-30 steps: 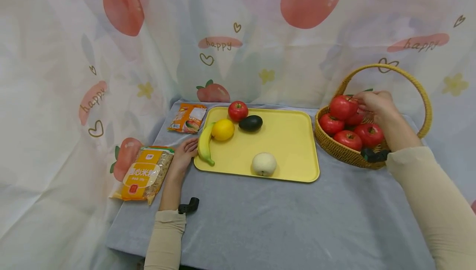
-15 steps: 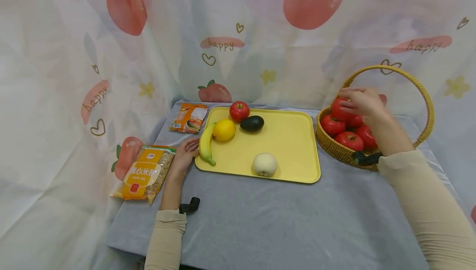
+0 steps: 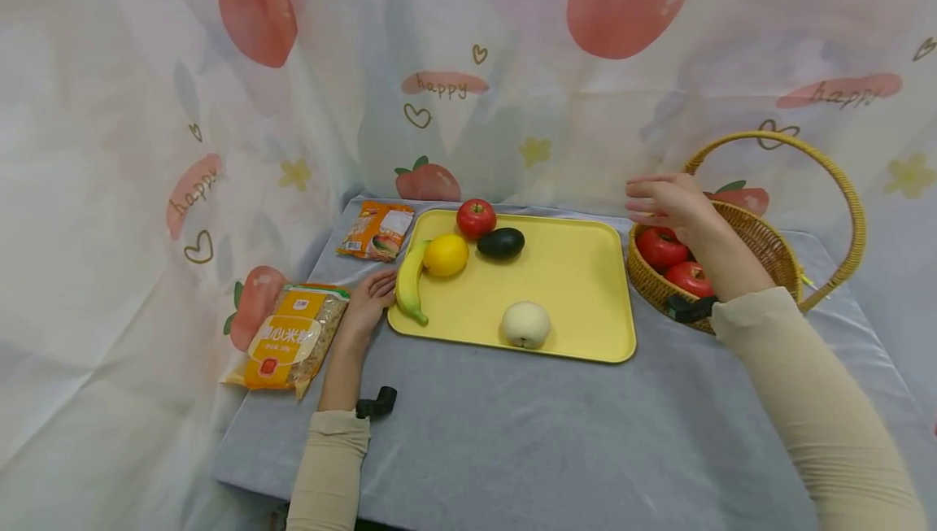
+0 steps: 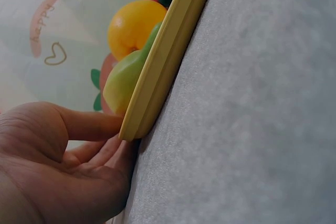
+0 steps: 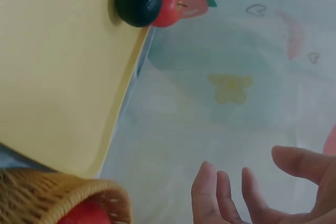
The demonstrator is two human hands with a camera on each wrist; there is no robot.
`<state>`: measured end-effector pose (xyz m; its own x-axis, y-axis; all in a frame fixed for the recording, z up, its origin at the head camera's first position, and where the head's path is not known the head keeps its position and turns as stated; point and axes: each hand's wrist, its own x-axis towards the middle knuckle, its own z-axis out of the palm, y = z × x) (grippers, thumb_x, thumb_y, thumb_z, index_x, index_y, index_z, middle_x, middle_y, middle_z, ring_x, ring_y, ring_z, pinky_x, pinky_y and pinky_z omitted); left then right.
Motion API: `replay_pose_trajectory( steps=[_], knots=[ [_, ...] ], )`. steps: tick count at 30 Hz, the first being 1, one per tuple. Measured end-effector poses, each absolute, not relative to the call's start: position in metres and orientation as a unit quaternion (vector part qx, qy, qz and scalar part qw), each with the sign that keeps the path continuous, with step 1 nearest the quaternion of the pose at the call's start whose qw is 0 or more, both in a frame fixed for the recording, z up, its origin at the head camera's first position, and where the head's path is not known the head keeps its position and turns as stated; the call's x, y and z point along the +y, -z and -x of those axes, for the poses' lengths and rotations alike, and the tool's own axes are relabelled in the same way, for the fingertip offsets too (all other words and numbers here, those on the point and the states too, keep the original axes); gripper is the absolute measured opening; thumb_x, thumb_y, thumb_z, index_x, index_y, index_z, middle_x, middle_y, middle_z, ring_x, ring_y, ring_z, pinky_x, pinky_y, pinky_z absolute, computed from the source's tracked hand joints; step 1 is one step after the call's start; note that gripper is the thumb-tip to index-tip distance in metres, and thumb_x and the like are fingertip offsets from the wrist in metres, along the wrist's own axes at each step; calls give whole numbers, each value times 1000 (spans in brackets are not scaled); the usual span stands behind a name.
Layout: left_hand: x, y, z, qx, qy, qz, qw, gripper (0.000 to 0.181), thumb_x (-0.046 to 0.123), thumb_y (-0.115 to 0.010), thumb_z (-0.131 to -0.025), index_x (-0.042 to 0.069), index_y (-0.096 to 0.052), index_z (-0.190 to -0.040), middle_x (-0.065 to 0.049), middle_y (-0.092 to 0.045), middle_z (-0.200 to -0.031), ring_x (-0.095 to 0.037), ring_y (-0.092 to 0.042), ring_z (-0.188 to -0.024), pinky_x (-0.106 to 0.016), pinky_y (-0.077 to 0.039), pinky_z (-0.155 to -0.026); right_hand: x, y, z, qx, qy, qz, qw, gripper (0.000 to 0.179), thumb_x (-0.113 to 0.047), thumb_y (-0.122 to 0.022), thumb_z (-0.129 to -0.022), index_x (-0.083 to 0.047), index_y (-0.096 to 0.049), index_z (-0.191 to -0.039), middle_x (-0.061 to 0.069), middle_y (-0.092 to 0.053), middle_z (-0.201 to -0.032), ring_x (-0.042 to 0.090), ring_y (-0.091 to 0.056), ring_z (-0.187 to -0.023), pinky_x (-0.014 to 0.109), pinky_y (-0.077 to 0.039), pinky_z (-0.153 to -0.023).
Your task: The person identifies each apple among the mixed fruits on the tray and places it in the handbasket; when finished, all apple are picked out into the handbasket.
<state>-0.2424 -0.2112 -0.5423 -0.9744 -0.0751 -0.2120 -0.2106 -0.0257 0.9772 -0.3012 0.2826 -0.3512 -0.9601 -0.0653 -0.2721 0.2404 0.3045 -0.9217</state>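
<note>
My left hand (image 3: 372, 297) rests at the left end of the yellow tray (image 3: 454, 315). In the left wrist view its fingers (image 4: 92, 125) touch the rim. A banana (image 3: 410, 283), an orange-yellow fruit (image 3: 446, 255), a red apple (image 3: 476, 219), a dark avocado-shaped fruit (image 3: 501, 244) and a pale round pear-like fruit (image 3: 525, 324) lie on the tray. My right hand (image 3: 669, 202) hovers over the left side of the wicker basket (image 3: 786, 267), fingers extended and apart, with nothing seen between them. Red apples (image 3: 661, 248) show in the basket; the forearm hides part of it.
An orange snack packet (image 3: 376, 230) lies behind the left hand. A larger yellow bag (image 3: 296, 340) of grain-like food lies to its left. The basket's tall hooped handle (image 3: 852, 206) rises at the right. A patterned curtain (image 3: 512, 43) hangs behind the table (image 3: 512, 433).
My right hand has left the top apple it was touching and moved left across the basket. That top apple no longer shows. My left hand has stayed at the tray's edge.
</note>
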Motion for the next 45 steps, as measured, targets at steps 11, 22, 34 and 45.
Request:
replay_pose_trajectory(
  steps=[11,22,34,45],
  knots=[
    [-211,542,242,694,-712,99,44,51,-6,-54,-104,3,-47,-154,-17,-50,-154,-27,-48,-144,-38,-41,-118,253,359,316,792,584,-48,168,62,-34,-50,-110,-4,-35,-162,20,-36,-164,24,-56,-130,46,-44,-115],
    [-209,543,244,693,-714,95,43,50,-6,-54,-104,3,-47,-153,-17,-50,-154,-27,-48,-144,-37,-41,-119,229,371,324,754,625,-54,195,59,-29,-52,-110,-1,-37,-160,18,-39,-160,26,-56,-131,48,-43,-116],
    [-214,539,243,695,-710,99,50,52,-6,-52,-105,4,-44,-156,-18,-47,-157,-28,-45,-147,-39,-39,-120,196,377,333,743,637,-54,200,56,-25,-52,-110,1,-39,-157,22,-38,-162,40,-46,-143,56,-42,-116],
    [-211,538,241,696,-711,91,50,52,-7,-53,-104,2,-45,-155,-18,-48,-156,-29,-46,-146,-40,-39,-120,177,395,341,737,638,-57,217,50,-21,-55,-108,3,-46,-151,20,-44,-151,39,-49,-137,59,-46,-111]
  ],
)
